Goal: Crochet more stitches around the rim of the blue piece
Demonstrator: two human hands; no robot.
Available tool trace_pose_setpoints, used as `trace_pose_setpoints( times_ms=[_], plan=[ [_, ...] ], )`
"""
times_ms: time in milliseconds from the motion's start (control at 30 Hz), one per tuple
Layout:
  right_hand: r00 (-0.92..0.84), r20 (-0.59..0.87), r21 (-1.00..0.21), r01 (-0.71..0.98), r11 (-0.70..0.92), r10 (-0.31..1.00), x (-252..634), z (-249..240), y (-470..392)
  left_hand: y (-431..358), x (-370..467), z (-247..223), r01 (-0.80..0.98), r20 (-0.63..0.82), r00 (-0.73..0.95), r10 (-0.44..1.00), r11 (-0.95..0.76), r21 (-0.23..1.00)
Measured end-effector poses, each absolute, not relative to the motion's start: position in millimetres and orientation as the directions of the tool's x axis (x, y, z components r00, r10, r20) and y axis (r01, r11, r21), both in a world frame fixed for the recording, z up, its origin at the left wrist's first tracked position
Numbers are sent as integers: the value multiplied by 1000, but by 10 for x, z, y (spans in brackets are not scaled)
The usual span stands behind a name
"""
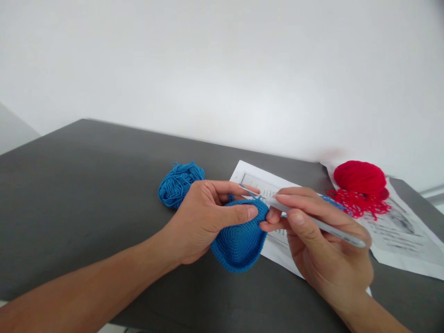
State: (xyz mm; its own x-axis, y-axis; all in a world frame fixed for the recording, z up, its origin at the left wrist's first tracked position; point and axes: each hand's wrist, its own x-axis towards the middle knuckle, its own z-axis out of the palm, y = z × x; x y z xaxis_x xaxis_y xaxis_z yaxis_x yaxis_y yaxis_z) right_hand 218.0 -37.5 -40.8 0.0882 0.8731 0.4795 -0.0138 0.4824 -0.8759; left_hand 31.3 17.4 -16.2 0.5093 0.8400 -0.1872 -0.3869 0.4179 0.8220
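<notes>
A blue crocheted piece point(239, 245), round and cupped with a curled rim, hangs from my left hand point(208, 217). The thumb presses on its upper edge, and the index finger stretches out behind with blue yarn by it. Held like a pen, a grey crochet hook point(333, 231) lies in my right hand point(322, 240). Its thin tip points left, at the piece's top edge, where a strand of blue yarn crosses it. Fingertips of the right hand touch the right side of the piece. Whether the tip sits inside a stitch is too small to tell.
A ball of blue yarn point(182, 182) lies on the dark grey table point(104, 194) behind my left hand. Under my hands is a printed sheet point(248, 170). At right, a red yarn ball point(360, 178) with loose strands rests on another paper point(416, 245). A white wall point(208, 69) stands behind.
</notes>
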Motion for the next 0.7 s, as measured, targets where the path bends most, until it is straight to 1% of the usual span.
trace_pose_setpoints(
  times_ms=[233, 400, 533, 700],
  plan=[
    [91, 499, -865, -12, 502, 862, 2178, -402, -395, 189, 312, -165, -406, -157, 518, 841, 403, 820],
    [84, 507, -862, 19, 507, 858, 2193, -421, -400, 178, 311, -134, -424, -195, 502, 842, 437, 793],
    [33, 526, -850, 27, 526, 850, 2225, -418, -381, 179, 304, -128, -402, -217, 466, 858, 424, 811],
    [-49, 534, -844, 24, 535, 844, 2311, -379, -361, 155, 301, -119, -388, -228, 467, 854, 430, 815]
  ],
)
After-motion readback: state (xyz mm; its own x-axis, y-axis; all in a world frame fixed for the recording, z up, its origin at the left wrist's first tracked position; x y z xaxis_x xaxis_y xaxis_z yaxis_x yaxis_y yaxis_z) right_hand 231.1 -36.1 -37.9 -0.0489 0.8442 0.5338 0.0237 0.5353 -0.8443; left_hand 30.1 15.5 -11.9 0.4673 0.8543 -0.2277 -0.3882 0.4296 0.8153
